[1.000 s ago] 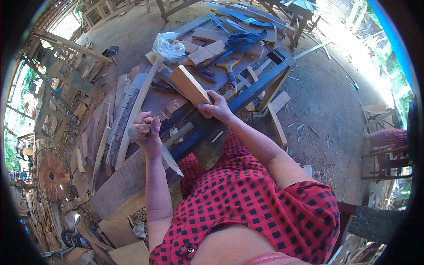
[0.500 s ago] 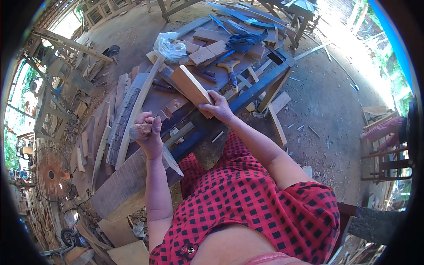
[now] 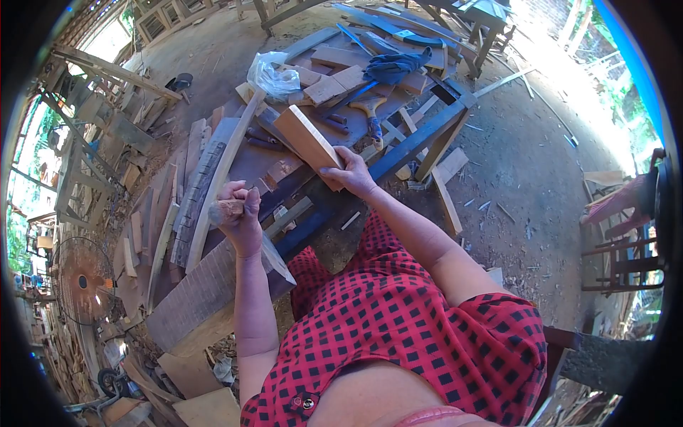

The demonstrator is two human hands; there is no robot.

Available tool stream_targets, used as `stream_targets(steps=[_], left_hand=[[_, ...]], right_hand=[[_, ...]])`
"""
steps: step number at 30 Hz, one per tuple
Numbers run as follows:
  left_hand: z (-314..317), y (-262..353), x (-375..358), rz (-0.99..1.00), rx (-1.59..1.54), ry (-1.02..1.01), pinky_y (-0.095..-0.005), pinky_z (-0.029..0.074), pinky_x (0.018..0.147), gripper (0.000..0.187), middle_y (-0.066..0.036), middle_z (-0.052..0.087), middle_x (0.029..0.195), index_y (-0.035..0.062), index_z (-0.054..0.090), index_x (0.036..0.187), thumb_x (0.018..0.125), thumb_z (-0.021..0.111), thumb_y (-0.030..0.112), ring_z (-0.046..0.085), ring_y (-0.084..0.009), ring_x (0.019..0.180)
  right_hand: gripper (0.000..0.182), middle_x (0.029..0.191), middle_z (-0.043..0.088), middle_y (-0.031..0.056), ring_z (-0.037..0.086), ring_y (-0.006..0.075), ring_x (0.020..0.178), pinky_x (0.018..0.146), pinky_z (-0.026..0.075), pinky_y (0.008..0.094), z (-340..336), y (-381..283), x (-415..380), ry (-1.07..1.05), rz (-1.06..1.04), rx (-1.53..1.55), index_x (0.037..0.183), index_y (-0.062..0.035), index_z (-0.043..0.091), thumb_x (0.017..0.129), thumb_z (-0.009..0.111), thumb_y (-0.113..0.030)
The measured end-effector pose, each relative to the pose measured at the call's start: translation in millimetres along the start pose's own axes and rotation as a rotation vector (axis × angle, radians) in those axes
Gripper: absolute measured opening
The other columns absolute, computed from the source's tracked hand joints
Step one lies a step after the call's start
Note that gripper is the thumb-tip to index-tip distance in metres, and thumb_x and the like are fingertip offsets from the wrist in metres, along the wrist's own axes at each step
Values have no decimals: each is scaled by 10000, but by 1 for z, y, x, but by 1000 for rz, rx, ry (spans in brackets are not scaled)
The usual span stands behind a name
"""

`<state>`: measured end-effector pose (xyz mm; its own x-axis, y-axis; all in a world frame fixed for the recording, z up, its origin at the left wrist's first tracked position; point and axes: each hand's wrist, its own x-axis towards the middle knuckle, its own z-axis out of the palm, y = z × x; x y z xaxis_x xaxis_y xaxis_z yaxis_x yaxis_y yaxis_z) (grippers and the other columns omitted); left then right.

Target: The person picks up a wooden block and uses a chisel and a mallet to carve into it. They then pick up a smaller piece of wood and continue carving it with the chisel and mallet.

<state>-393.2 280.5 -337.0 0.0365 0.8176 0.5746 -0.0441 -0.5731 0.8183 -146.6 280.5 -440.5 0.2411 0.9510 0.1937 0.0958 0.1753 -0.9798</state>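
Observation:
My right hand grips the near end of a short, thick wooden board, thumb on its face. The board slants up and away to the left over the workbench. My left hand is closed, palm turned up, around a small brown block with a greyish, fuzzy-looking end. It is held to the left of the board, apart from it. Beneath my left forearm lies a thick timber beam. A paintbrush with a wooden handle rests beyond my right hand.
Blue gloves, a clear plastic bag and several wood offcuts cover the bench. Long curved strips lie to the left. A standing fan is farther left. At the right edge, a person's patterned sleeve shows near a chair.
My hands, the board and the small block stay practically still. The other person's sleeve at the right edge has shifted slightly.

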Motion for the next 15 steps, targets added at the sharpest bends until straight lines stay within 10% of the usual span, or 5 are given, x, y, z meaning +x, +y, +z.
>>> stream_targets(steps=[15], left_hand=[[-2, 0, -1, -9, 9, -7, -228, 452, 678, 248, -1, 575, 721, 24, 565, 1042, 860, 689, 138, 558, -80, 661]], right_hand=[[510, 948, 643, 83, 593, 139, 898, 827, 462, 291, 0, -7, -2, 2, 1, 3, 1119, -29, 580, 710, 771, -267]])
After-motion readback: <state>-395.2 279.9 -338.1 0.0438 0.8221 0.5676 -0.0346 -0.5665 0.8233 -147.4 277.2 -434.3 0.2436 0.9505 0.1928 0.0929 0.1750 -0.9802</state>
